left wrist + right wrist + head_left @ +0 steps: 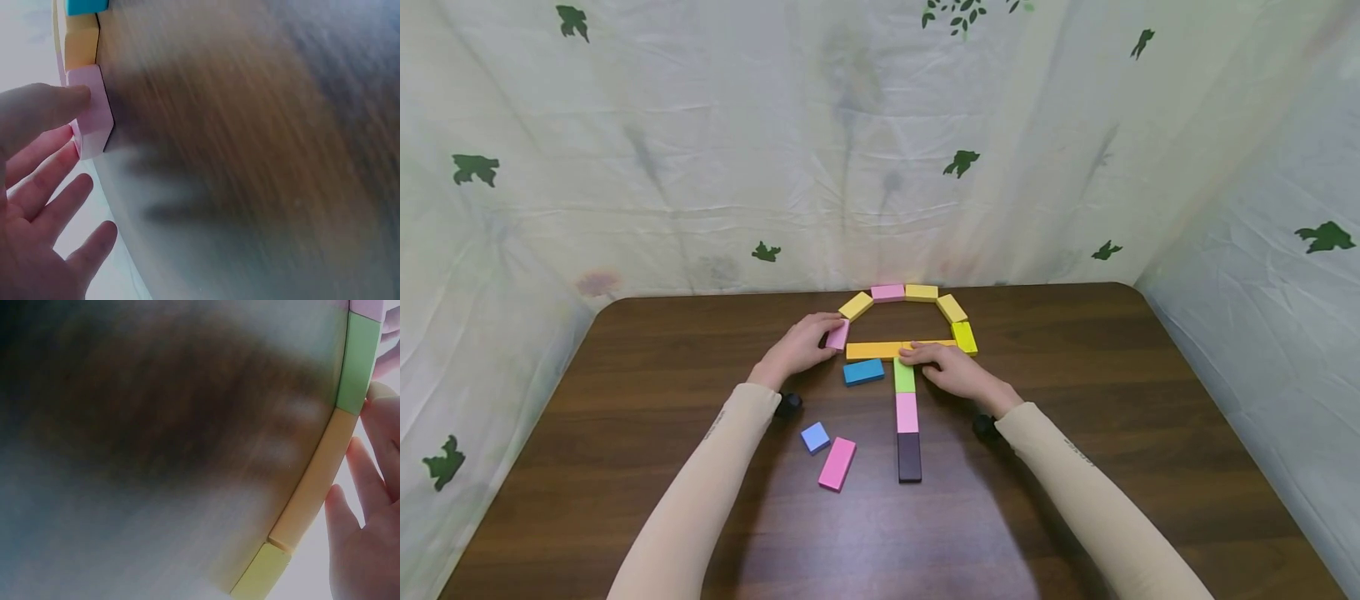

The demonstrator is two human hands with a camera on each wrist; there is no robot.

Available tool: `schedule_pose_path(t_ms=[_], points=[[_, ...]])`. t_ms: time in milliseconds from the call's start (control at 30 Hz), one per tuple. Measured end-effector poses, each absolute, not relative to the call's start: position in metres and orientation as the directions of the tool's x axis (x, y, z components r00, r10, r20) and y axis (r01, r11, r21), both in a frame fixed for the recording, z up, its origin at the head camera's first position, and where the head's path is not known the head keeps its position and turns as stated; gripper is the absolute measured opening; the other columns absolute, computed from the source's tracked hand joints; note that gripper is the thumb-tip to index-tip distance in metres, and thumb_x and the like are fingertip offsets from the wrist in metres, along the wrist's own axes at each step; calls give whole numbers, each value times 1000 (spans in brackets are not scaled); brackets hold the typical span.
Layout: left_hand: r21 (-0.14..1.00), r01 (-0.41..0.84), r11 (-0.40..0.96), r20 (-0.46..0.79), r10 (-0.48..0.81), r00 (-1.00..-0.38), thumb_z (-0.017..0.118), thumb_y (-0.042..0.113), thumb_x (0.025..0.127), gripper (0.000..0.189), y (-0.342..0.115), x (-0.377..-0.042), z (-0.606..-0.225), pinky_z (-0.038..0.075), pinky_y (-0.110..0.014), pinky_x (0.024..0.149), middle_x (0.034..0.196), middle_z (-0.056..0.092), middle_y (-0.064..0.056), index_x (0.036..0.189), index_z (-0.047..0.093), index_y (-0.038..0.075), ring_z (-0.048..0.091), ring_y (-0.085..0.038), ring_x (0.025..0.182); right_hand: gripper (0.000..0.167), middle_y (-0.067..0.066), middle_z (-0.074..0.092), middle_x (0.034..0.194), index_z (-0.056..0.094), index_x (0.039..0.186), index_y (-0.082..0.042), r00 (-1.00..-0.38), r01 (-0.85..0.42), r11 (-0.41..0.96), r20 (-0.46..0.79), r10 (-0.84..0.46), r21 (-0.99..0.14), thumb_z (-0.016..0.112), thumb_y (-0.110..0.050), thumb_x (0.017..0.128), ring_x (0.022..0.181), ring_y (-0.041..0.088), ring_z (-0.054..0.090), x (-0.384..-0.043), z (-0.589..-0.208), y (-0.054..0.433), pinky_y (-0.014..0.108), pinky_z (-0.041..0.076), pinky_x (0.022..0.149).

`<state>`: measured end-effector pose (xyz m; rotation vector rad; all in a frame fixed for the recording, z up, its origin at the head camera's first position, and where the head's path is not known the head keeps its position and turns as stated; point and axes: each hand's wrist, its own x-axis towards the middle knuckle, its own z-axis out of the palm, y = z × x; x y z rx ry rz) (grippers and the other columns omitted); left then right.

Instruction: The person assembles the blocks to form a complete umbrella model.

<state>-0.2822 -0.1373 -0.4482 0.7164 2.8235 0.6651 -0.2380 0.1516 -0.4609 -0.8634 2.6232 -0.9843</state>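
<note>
My left hand (801,346) pinches a light pink block (97,115) at the left end of an arch of blocks, thumb on the near face and fingertips behind. One end of this block meets a pale yellow block (855,305). With fingers fairly straight, my right hand (958,372) rests at the middle of the orange bar (871,351), where the green block (904,377) meets it. Part of the bar is hidden under that hand. Below the green block, a pink block (907,412) and a dark purple block (909,457) continue the straight column.
The arch goes on through a pink block (887,292), pale yellow blocks (921,292) and a bright yellow block (964,337) at the right. Left of the column lie a blue block (863,372), a small blue block (815,437) and a pink block (837,464) on the table (647,433).
</note>
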Motion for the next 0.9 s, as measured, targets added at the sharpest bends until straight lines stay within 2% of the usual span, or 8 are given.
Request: schedule_pose_path(t_ms=[400, 667, 900], points=[[462, 386, 798, -54, 460, -886, 64, 16, 91, 55, -134, -283, -448, 28, -48, 108, 145, 39, -17, 141, 46, 1, 34, -32, 133, 43, 2, 52, 137, 59, 131, -8, -805, -450, 600, 9, -593, -662, 47, 7, 92, 135, 19, 37, -238, -460, 153, 38, 33, 106], [450, 436, 779, -39, 505, -862, 50, 14, 97, 50, -127, -291, -447, 21, -46, 111, 150, 34, -15, 144, 41, 1, 27, -30, 139, 43, 2, 52, 138, 59, 131, -7, -806, -450, 604, 8, -592, -658, 47, 7, 92, 135, 18, 37, -238, -460, 152, 38, 33, 106], [407, 424, 809, -92, 498, -863, 45, 18, 100, 48, -119, -297, -450, 17, -50, 112, 151, 32, -16, 146, 38, 2, 23, -31, 141, 43, 1, 52, 138, 59, 131, -9, -810, -432, 606, -8, -586, -668, 48, 6, 93, 136, 18, 35, -237, -462, 152, 38, 32, 107]])
